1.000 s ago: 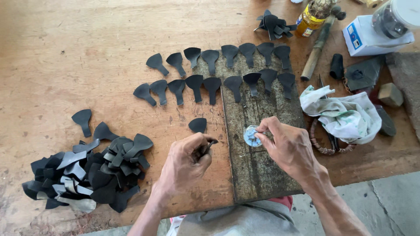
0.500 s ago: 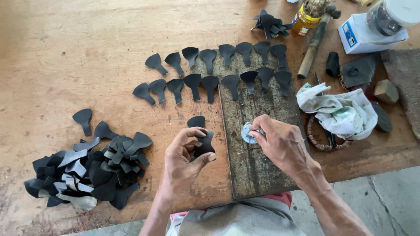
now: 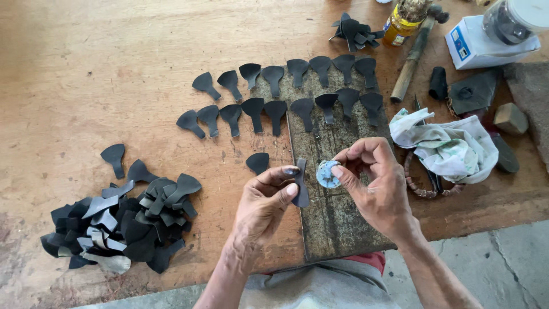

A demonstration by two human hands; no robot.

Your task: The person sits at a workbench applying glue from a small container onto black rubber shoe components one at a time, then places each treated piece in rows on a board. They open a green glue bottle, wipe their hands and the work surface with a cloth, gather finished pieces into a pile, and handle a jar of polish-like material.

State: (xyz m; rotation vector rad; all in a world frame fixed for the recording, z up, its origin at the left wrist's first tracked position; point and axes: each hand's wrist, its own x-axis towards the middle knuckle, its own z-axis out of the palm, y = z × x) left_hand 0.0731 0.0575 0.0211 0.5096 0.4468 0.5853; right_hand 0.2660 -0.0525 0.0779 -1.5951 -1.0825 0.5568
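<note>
The left hand [image 3: 264, 205] had lifted a black rubber piece [image 3: 301, 184] toward the round tin [image 3: 327, 174] pinched by the right hand [image 3: 374, 182]; two rows [image 3: 286, 94] lay finished beyond the tin, a pile [image 3: 123, 220] remained.

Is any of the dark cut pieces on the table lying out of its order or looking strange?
One dark piece lies alone below the two neat rows, beside the left hand. Two more sit apart above the loose heap. The left hand pinches a further piece; the right hand holds a small round bluish thing.
</note>
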